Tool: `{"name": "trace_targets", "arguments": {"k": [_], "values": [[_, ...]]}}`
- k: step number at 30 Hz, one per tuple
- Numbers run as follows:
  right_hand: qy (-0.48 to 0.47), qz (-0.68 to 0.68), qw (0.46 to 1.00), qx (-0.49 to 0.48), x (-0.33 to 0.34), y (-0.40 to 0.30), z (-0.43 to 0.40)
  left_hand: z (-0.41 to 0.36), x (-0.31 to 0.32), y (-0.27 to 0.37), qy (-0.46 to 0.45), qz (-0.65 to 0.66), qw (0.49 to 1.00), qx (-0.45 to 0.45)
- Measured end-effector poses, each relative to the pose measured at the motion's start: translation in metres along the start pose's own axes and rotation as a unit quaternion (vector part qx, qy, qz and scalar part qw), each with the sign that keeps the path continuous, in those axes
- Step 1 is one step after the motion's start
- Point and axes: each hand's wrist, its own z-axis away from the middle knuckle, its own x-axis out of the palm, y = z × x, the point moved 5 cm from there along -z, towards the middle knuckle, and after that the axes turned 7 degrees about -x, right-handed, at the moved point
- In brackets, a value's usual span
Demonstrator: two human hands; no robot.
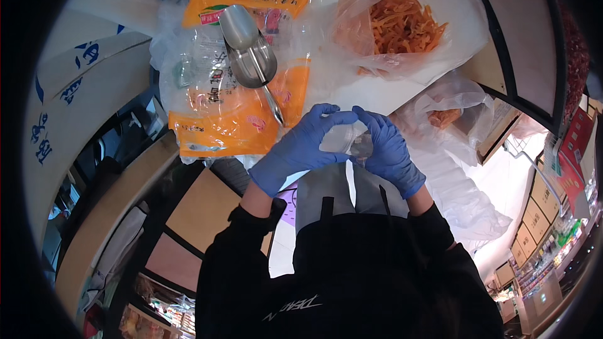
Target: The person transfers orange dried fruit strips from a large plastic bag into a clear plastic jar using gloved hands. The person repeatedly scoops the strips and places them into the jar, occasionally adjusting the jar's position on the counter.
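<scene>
Both of my hands wear blue gloves and meet in front of my body. My left hand curls around a small clear plastic container from one side. From the other side, my right hand grips the same container, fingertips near its upper edge. The container is partly covered by my fingers, and I cannot tell whether a lid is on it. Beyond my left hand, metal scoops lie on orange-and-clear printed plastic bags. An open clear plastic bag of orange dried strips sits beyond my right hand on the white surface.
Another plastic bag with orange food rests at right, above crumpled white plastic sheeting. White sacks with blue writing stand at left. Stacked cartons and a wire rack are at far right.
</scene>
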Motion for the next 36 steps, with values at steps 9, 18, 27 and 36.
{"name": "trace_targets", "arguments": {"k": [9,18,27,36], "values": [[0.218,-0.171,0.959,-0.056,0.004,0.022,-0.014,-0.016,-0.043,-0.044,0.241,0.414,0.874,-0.077],[0.190,-0.265,0.943,-0.074,0.045,0.053,-0.032,-0.034,-0.046,-0.052,0.385,-0.043,0.921,-0.049],[0.055,-0.045,0.996,0.051,-0.058,0.032,0.021,-0.049,-0.064,0.082,0.280,-0.107,0.931,0.206],[0.119,0.116,0.986,0.031,-0.160,0.054,-0.121,-0.109,-0.041,0.075,-0.011,-0.571,0.821,-0.010]]}}
